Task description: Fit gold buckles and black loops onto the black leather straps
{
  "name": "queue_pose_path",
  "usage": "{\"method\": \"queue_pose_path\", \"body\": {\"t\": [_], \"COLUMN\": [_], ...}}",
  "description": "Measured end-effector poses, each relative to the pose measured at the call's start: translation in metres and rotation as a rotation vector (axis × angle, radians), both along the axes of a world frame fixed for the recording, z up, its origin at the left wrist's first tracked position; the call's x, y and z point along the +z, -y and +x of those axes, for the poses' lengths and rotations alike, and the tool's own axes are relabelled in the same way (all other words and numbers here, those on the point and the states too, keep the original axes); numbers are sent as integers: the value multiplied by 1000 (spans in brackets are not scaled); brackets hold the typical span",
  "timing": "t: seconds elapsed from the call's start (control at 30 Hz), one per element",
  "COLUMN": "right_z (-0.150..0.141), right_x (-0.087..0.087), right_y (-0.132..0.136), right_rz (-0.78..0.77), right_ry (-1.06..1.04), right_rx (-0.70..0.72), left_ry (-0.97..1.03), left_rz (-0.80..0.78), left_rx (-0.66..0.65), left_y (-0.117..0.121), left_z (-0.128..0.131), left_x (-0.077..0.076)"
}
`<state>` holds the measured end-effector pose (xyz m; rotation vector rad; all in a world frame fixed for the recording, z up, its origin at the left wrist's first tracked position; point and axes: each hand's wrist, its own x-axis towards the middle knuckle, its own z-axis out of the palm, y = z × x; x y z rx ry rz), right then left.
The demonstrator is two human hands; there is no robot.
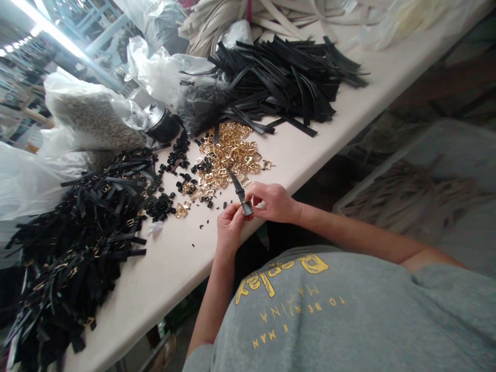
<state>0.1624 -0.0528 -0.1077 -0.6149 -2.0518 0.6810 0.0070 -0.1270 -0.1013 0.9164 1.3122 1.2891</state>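
Observation:
Between my two hands, at the table's front edge, is a black strap [237, 187] with a gold buckle at its lower end. The fingers of my left hand [230, 219] are closed on the strap's buckle end. My right hand [273, 202] pinches the same end from the other side, thumb and forefinger close together. The strap's free tip points up toward a heap of gold buckles [236, 150] on the table. Small black loops [159, 206] lie in piles left of the buckles.
Loose black straps [282, 77] are heaped at the back of the table [186, 281]. Straps with buckles [81, 248] cover the left side. Behind stand plastic bags [89, 111] and a dark round can [160, 124]. A large clear bag [426, 181] sits below at right.

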Motion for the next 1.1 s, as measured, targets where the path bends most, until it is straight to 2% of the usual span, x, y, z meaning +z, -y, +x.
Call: {"method": "queue_pose_path", "body": {"t": [0.1, 0.23, 0.3, 0.43, 0.6, 0.73, 0.87, 0.93, 1.1], "right_z": [-1, 0, 0, -2, -5, -2, 2, 1, -10], "right_x": [0, 6, 7, 3, -4, 0, 10, 12, 9], "right_y": [13, 18, 17, 16, 19, 12, -2, -6, -5], "right_rz": [86, 218, 197, -45, -515, -856, -965, -992, -1146], "right_ry": [-63, -43, -62, -199, -312, -306, -128, -88, -319], "right_rx": [-97, -68, -61, -50, -40, 123, 363, 431, 533], "left_ry": [-20, -78, -118, -223, -312, -270, -175, -125, -65], "left_rz": [24, 77, 95, 163, 219, 192, 179, 169, 176], "left_rx": [40, 80, 94, 123, 116, 119, 132, 143, 139], "left_y": [0, 2, 3, 6, 9, 11, 11, 11, 11], "left_z": [3, 5, 7, 12, 14, 12, 9, 8, 8], "left_x": [1, 1, 0, -6, -12, -10, -6, -5, -7]}}
